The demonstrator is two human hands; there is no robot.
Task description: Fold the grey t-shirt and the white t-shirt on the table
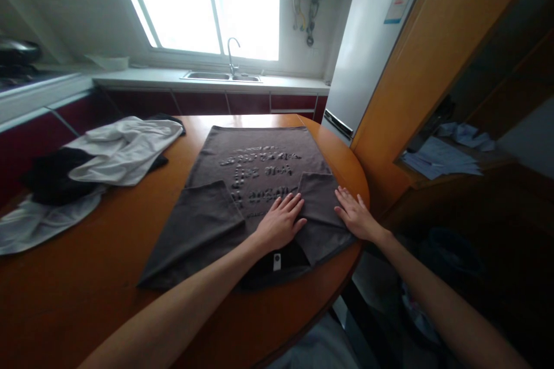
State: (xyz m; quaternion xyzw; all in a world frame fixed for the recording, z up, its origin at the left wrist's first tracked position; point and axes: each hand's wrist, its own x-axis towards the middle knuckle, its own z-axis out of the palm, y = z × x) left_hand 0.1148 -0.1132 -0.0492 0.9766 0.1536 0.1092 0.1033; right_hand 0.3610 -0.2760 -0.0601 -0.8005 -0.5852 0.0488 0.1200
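A grey shirt (264, 137) lies flat on the wooden table (64, 282), its collar and small white label (277, 262) toward the person. The left hand (280, 220) rests palm down beside the inner edge of the folded right-side sleeve, fingers slightly spread, gripping nothing. The right hand (357, 216) presses near that sleeve's outer edge, fingers lightly fanned and likewise gripping nothing. The other sleeve is folded inward too. Beyond the hands runs raised dark lettering (264, 170). White and black clothes (125, 147) sit heaped at left. Farther off stand a fridge (367, 40), a sink (208, 76) and a bright window (182, 0).
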